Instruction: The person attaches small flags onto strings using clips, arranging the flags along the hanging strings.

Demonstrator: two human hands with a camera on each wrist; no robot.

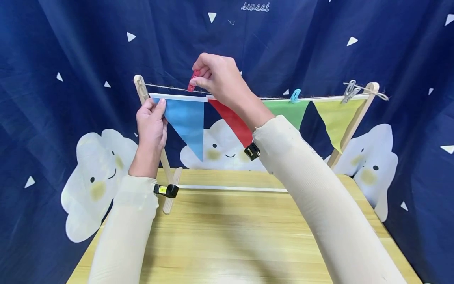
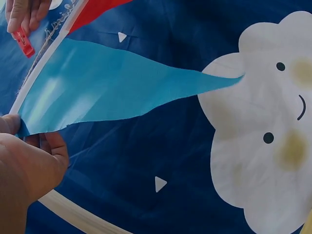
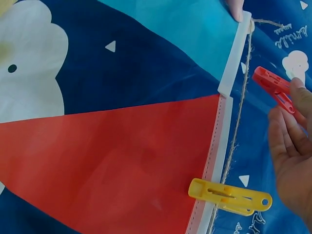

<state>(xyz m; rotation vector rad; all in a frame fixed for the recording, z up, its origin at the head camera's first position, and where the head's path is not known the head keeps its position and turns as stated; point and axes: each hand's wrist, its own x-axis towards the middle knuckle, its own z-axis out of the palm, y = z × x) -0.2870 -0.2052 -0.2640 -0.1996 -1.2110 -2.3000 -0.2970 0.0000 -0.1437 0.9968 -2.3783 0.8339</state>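
Note:
My left hand (image 1: 151, 118) pinches the upper left corner of a blue triangular pennant (image 1: 188, 118), thumb in front and fingers behind. The pennant's white top band (image 2: 41, 70) runs just below a twine line (image 3: 240, 112). Above the line, my right hand (image 1: 218, 77) holds a red clothespin (image 3: 273, 87) between thumb and fingers, its jaw end pointing down towards the twine. Beside the blue pennant hangs a red pennant (image 3: 122, 165), fixed to the twine by a yellow clothespin (image 3: 229, 196). In the head view my right forearm hides part of it.
Further right hang a green pennant (image 1: 287, 112) with a blue clothespin (image 1: 295, 96) and a yellow pennant (image 1: 335, 118) with a grey clothespin (image 1: 350, 91). The wooden frame's left post (image 1: 141, 87) and right post (image 1: 354, 118) stand on the wooden table (image 1: 227, 236) before a dark blue curtain.

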